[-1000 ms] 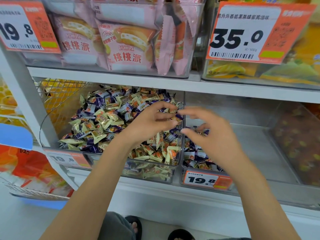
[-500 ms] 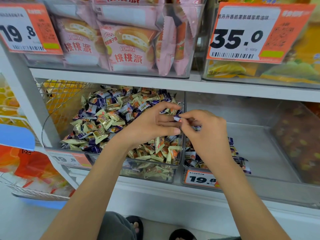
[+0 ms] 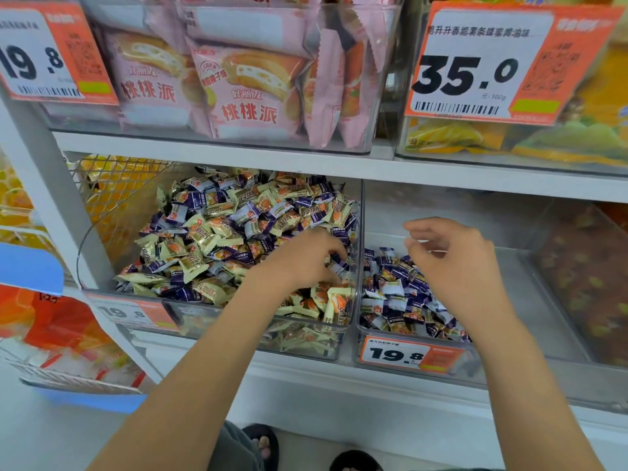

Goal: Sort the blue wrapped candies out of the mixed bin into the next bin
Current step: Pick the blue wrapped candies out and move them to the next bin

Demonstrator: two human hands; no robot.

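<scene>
A white shop shelf [image 3: 238, 158] is seen, with a second tier above it carrying pink snack packs [image 3: 251, 86] and two orange price cards. On the lower tier two clear bins stand side by side. The mixed bin [image 3: 217, 314], on the left, is heaped with cream and blue wrapped candies [image 3: 217, 229]. The next bin [image 3: 418, 363], to its right, holds a smaller heap of sorted blue candies [image 3: 394, 287] gathered at its near left corner; its far and right parts are bare. A price label reading 19.8 is fixed to the near wall of each bin.

The step in hand is judged to be a fresh pick. The left hand [image 3: 306, 258] is set down on the right side of the mixed heap, its fingers curled into the wrappers; whether a candy is already pinched cannot be told. The right hand [image 3: 452, 260] is held above the next bin, fingers loosely curled and parted, with nothing in them.

A blue wrapper must next be singled out from the cream ones around it, then carried over the dividing walls. Many blue candies are left in the mixed heap, so the sorting is judged far from done.
</scene>
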